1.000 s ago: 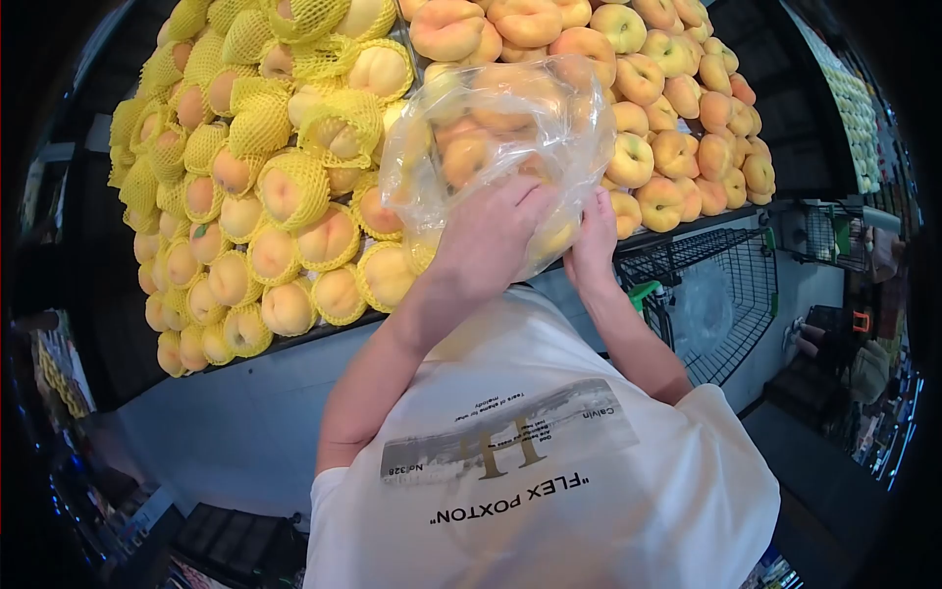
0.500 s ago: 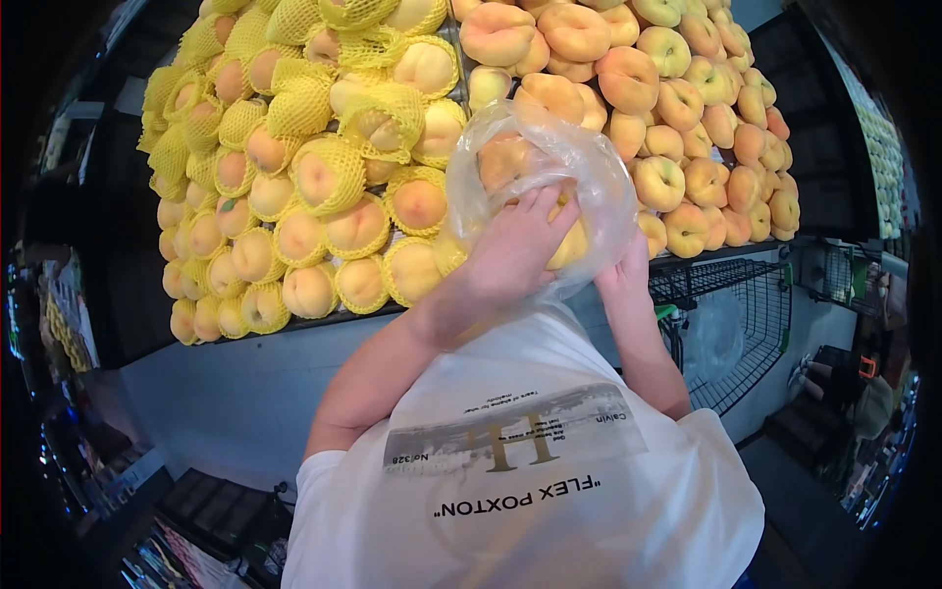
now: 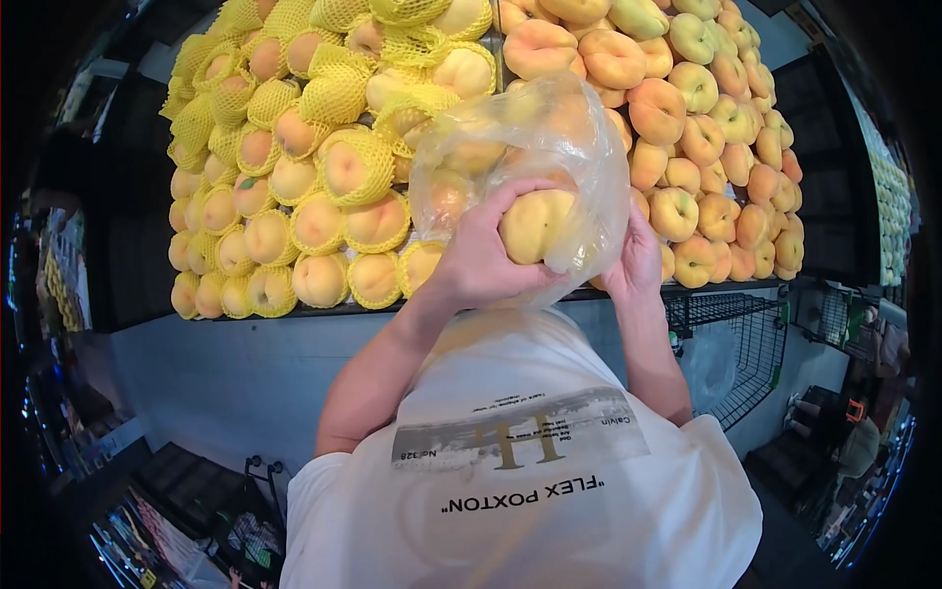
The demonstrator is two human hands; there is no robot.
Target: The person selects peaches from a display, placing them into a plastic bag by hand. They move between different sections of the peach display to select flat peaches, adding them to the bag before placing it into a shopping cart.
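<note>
My left hand (image 3: 481, 250) is wrapped around a yellow peach (image 3: 535, 226), thumb and fingers at its sides, at the front of a clear plastic bag (image 3: 589, 128). My right hand (image 3: 636, 260) grips the bag's right side, with its fingers partly hidden behind the film. Other fruit shows blurred through the plastic. Flat peaches (image 3: 675, 212) without wrapping lie right of the bag. To its left are round peaches (image 3: 319, 280), many in yellow foam nets.
A dark ledge (image 3: 368, 306) runs along the front of the fruit display. Below right stands a black wire shopping cart (image 3: 751, 344) with a clear bag (image 3: 708, 358) in it. Another cart (image 3: 260, 481) is at lower left.
My left hand has turned from lying over the fruit to holding the peach from the side, with the peach now plainly visible. The bag's upper part has shifted left and up.
</note>
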